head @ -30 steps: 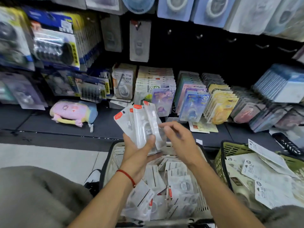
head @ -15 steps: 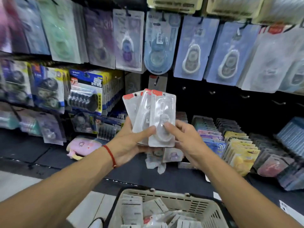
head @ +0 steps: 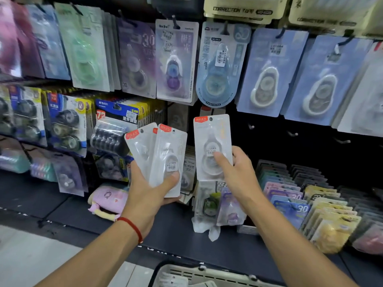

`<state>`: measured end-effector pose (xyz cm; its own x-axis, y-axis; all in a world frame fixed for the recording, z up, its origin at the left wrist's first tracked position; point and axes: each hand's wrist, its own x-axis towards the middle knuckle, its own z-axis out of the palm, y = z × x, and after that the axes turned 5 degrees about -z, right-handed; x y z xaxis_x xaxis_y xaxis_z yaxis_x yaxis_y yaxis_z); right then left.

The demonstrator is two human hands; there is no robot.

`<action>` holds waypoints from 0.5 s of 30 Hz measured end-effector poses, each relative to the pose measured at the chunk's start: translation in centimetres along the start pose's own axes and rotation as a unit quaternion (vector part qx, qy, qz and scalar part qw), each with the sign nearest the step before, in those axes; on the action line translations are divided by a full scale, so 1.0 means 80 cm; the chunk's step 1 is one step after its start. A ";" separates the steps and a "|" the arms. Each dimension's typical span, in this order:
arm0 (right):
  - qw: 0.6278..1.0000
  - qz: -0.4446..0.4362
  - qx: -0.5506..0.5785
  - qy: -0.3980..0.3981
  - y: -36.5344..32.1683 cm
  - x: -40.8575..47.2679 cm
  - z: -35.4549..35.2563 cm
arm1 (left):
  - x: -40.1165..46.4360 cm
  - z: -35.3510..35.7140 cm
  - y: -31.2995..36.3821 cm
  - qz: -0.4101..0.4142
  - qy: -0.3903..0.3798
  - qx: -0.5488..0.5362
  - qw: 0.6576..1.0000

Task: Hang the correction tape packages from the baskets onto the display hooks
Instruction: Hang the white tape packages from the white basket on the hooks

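My left hand (head: 152, 193) grips a fanned stack of white correction tape packages (head: 165, 154) with red corner labels, held upright in front of the display wall. My right hand (head: 238, 175) holds a single white correction tape package (head: 212, 141) apart from the stack, upright, its hang hole near the top. Bare display hooks (head: 293, 134) stick out of the dark panel just right of that package. The rim of the white basket (head: 207, 274) shows at the bottom edge.
Hanging blister packs fill the wall above: a blue correction tape pack (head: 219, 65) and pale blue packs (head: 269, 73). Boxed rows of packs (head: 306, 210) stand on the shelf at right. A pink pouch (head: 107, 199) lies on the shelf at left.
My right hand has pulled one package off the stack and moved it to the right and up. The view has tilted further up, so the basket has dropped to the bottom edge.
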<state>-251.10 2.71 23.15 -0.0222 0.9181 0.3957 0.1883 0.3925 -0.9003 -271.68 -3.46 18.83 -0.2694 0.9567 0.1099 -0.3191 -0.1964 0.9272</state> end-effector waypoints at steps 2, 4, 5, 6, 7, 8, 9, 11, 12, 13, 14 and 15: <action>1.000 0.003 0.004 0.012 0.003 0.004 0.006 | 0.000 -0.002 0.002 0.006 0.007 0.000 1.000; 0.999 0.011 0.009 0.033 0.006 0.006 0.014 | -0.001 -0.004 0.004 0.009 0.011 0.000 1.000; 0.999 0.017 0.012 0.044 0.008 0.006 0.018 | -0.001 -0.005 0.006 0.011 0.009 0.001 1.000; 0.998 0.022 0.012 0.050 0.010 0.006 0.021 | -0.001 -0.005 0.007 0.013 0.006 0.002 1.000; 0.998 0.025 0.004 0.053 0.011 0.006 0.025 | -0.002 -0.005 0.008 0.013 0.002 0.001 1.000; 0.998 0.033 -0.011 0.050 0.012 0.006 0.029 | -0.003 -0.006 0.008 0.013 -0.003 -0.001 1.000; 0.997 0.048 -0.031 0.044 0.013 0.005 0.032 | -0.003 -0.006 0.008 0.010 -0.007 -0.004 1.000; 0.990 0.100 -0.097 0.027 0.017 0.001 0.036 | -0.004 -0.004 0.008 0.003 -0.017 -0.009 1.000; 0.982 0.131 -0.136 0.019 0.019 -0.002 0.036 | -0.005 -0.004 0.007 0.000 -0.023 -0.011 1.000; 0.974 0.160 -0.163 0.009 0.021 -0.004 0.034 | -0.005 -0.003 0.007 -0.002 -0.030 -0.013 0.999; 0.970 0.180 -0.162 -0.010 0.020 -0.006 0.032 | -0.005 -0.002 0.007 -0.003 -0.038 -0.017 0.999; 0.973 0.188 -0.129 -0.037 0.019 -0.007 0.030 | -0.006 -0.001 0.007 -0.005 -0.047 -0.021 0.999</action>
<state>-253.14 2.88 21.15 0.0271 0.9993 0.0255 0.4369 0.0111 -0.8994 -271.79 -4.02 19.29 -0.1798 0.9742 0.1362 -0.3587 -0.1939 0.9131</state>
